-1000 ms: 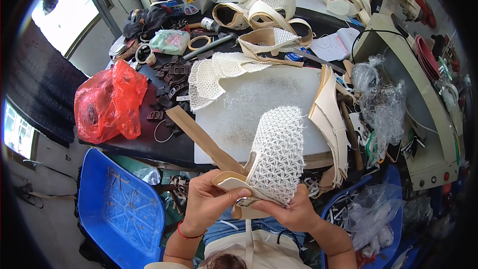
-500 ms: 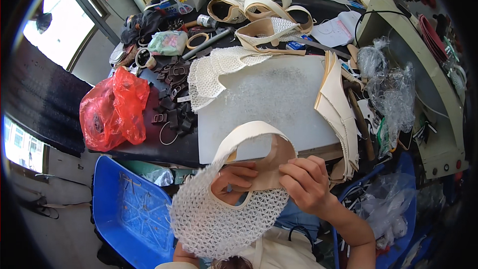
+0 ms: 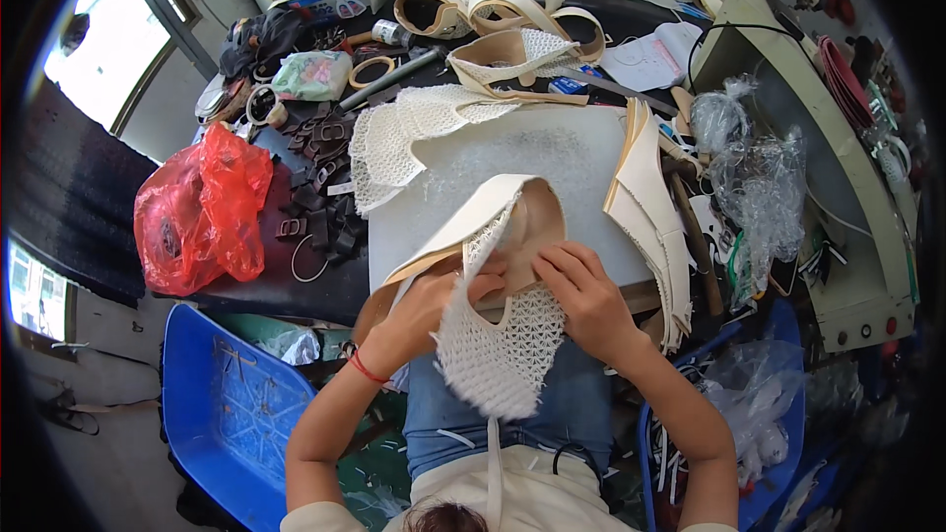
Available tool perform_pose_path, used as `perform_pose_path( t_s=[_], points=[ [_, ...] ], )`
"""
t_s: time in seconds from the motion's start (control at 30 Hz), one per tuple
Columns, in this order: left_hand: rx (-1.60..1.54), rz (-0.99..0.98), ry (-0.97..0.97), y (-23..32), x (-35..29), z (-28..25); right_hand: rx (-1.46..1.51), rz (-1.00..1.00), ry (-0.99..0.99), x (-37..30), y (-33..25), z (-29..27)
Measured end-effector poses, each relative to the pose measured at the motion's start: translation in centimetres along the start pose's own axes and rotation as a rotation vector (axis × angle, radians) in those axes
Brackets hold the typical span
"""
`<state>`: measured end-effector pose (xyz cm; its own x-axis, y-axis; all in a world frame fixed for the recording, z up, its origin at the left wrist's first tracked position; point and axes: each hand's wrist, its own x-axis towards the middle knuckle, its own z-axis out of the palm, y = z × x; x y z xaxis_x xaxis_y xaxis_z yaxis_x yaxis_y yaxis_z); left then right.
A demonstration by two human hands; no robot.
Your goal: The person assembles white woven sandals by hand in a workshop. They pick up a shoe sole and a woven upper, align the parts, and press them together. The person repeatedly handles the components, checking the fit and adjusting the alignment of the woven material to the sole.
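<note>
- Head view: from afar I look through the left of two fisheye cameras on the wearer's [image 3: 552, 498] head, upright, unmirrored.
- Facing: steeply down past the lap [image 3: 564, 424], forward across the worktop [image 3: 296, 302].
- Range: close over the forearms [image 3: 335, 404], which enter from below; the window [image 3: 108, 44] lies farther off, near the bowed left rim.

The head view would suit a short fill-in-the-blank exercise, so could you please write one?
The left hand and right hand hold the woven piece; the jeans are ____.
The wristband is on the ____ arm.
The plastic bag left of the dark straps is ____.

Missing words: blue; left; red.
</note>
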<state>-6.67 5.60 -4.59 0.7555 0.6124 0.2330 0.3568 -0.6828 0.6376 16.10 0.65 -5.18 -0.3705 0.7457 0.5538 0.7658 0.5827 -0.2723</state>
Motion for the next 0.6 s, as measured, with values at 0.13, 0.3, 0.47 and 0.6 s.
perform_pose_path(
  t_s=[0.13, 0.3, 0.47, 0.6],
  points=[
    [0.162, -0.174, -0.066, 1.4, 1.5, 0.0, 0.267, 0.067, -0.148, -0.4, 1.5, -1.4],
    [0.235, 0.026, 0.092, 1.6, 3.3, 2.8, 0.296, 0.070, -0.205, 0.5, 2.3, -1.9],
    [0.131, -0.002, 0.090, 0.9, 4.4, 2.8, 0.431, 0.130, -0.179, 1.1, 3.6, -1.3],
    [0.057, -0.051, 0.069, 1.8, 4.8, 2.4, 0.078, -0.123, -0.146, 1.7, 4.2, 0.0]
  ],
)
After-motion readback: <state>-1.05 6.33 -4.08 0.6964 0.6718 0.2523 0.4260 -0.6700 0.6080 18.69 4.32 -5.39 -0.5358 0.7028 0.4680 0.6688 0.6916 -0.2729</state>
